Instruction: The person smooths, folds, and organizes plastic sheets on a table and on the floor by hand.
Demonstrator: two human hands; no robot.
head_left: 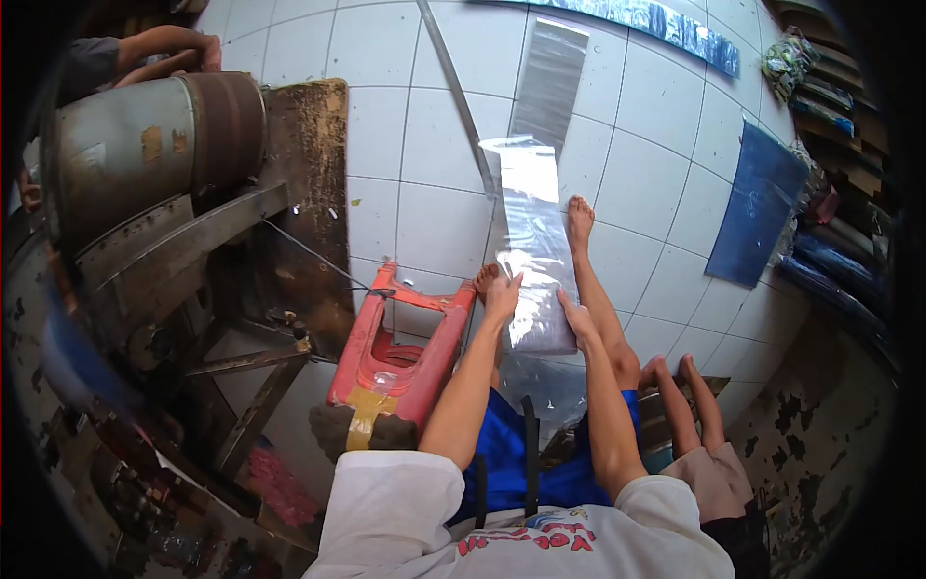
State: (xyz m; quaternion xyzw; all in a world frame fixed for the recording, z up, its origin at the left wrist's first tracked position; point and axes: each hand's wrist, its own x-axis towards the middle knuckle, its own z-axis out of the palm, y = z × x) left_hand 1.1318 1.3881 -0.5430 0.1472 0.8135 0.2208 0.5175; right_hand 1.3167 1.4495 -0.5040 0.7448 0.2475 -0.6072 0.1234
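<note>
- The person's left hand (503, 297) and right hand (578, 320): each grip grasps one long edge of the plastic film (536, 236).
- The film stretches between the bare legs (605, 314), clear, narrow, glossy, lightly creased, bright with white glare.
- Beyond, a grey strip (551, 89) lies on the tiled floor (415, 224).

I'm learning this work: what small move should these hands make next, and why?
Probably a light squaring-up of the shiny plastic film: the left hand and right hand are at its opposite long edges, and its far end looks uneven, jutting out to one side.
</note>
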